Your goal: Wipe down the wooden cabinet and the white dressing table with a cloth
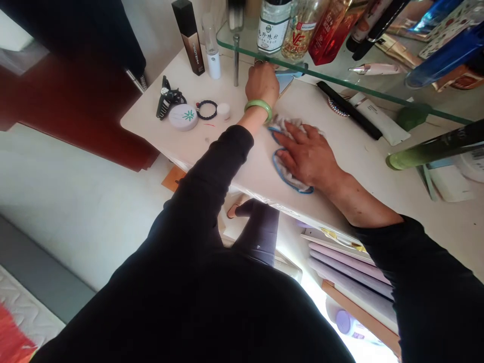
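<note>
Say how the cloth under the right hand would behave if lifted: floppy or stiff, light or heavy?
It would probably be floppy: the pale cloth bunches into soft folds under the right hand. It looks thin, so it is likely light for its size. Its blue edging curls with it, so that edge is probably not stiff either. It might slide easily on the white tabletop, but that is hard to tell.

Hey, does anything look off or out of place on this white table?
One small thing: a thin red streak marks the white tabletop just below the black band, with a faint grey smudge close by. Both look like stains on the pale surface.
</note>
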Demonstrator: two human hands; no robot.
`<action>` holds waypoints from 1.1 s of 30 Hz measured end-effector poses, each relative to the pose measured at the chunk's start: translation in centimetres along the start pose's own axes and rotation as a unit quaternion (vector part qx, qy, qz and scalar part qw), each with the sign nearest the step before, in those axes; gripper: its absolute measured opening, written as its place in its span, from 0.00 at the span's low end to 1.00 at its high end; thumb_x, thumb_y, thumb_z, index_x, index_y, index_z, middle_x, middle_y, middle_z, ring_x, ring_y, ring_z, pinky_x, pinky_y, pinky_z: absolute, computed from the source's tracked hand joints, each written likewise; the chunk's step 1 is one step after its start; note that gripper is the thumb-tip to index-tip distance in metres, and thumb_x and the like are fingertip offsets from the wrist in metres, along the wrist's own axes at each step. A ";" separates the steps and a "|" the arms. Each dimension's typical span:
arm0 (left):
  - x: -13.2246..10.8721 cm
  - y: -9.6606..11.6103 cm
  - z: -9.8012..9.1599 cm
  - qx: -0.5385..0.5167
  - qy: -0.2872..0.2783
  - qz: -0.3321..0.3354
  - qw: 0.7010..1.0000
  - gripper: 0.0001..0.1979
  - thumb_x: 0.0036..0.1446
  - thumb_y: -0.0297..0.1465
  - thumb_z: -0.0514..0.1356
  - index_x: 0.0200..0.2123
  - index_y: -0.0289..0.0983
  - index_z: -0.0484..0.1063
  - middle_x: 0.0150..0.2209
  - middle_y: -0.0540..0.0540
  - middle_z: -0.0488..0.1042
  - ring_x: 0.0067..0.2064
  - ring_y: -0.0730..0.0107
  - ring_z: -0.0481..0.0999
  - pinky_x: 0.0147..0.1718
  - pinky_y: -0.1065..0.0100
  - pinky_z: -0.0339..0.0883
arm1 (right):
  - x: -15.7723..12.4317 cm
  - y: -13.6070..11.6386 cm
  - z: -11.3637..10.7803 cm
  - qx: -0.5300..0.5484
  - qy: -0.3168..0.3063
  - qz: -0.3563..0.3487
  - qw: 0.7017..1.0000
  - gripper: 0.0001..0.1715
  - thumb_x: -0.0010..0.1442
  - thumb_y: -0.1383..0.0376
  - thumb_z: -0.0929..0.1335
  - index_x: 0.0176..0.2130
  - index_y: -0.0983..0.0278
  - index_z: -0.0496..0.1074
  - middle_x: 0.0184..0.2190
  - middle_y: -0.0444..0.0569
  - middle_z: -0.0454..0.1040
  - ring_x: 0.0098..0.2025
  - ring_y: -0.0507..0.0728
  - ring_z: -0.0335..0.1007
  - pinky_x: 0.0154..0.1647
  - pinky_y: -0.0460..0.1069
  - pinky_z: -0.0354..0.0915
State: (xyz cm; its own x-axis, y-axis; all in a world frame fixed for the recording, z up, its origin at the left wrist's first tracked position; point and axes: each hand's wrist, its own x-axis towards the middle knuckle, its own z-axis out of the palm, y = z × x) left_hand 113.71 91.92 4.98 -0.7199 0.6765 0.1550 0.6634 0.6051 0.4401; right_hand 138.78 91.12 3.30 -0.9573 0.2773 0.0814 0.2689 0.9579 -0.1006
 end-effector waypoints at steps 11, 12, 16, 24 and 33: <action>-0.3 -0.8 -0.3 -0.028 -0.011 0.039 0.999 0.29 0.73 0.27 0.50 0.67 0.53 0.80 0.71 0.52 0.77 0.67 0.64 0.72 0.70 0.62 0.61 | 3.5 0.6 -6.5 -0.131 0.055 0.143 0.979 0.42 0.82 0.43 0.59 0.67 0.70 0.81 0.62 0.65 0.82 0.69 0.81 0.73 0.60 0.73 0.70; -0.4 -0.7 -0.4 -0.038 -0.013 0.043 0.998 0.29 0.74 0.25 0.49 0.68 0.50 0.80 0.71 0.49 0.77 0.66 0.66 0.71 0.69 0.64 0.60 | 4.3 0.6 -6.1 -0.134 0.073 0.127 0.980 0.45 0.82 0.43 0.57 0.71 0.74 0.77 0.63 0.68 0.81 0.70 0.82 0.72 0.61 0.73 0.69; -0.4 -0.5 -0.4 -0.074 -0.006 0.045 0.996 0.27 0.74 0.22 0.50 0.59 0.48 0.84 0.66 0.47 0.80 0.64 0.66 0.76 0.64 0.67 0.64 | 7.1 1.6 -2.4 -0.089 0.128 0.090 0.984 0.64 0.79 0.35 0.51 0.80 0.89 0.55 0.73 0.87 0.64 0.72 0.89 0.69 0.60 0.72 0.70; 0.5 -0.4 -0.2 -0.093 -0.010 0.051 0.994 0.31 0.72 0.16 0.49 0.61 0.46 0.83 0.66 0.48 0.81 0.68 0.66 0.77 0.66 0.66 0.66 | 13.1 7.1 0.0 -0.081 0.095 0.266 0.956 0.72 0.74 0.29 0.48 0.71 0.92 0.67 0.63 0.88 0.74 0.64 0.87 0.79 0.53 0.73 0.68; 6.3 0.0 6.4 -0.217 -0.045 0.012 0.975 0.28 0.75 0.31 0.47 0.70 0.44 0.74 0.70 0.39 0.76 0.76 0.36 0.43 0.76 0.42 0.32 | 16.7 11.5 2.5 -0.038 0.176 0.224 0.958 0.30 0.72 0.63 0.73 0.69 0.67 0.76 0.69 0.69 0.76 0.73 0.78 0.71 0.71 0.75 0.67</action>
State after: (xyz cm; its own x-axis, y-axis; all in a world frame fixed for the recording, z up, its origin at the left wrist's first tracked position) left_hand 110.48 98.82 0.29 -0.6719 0.7339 0.0996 0.5168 0.3682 0.7729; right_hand 125.65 106.55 1.04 -0.6528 0.6573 0.3766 0.6641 0.7357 -0.1329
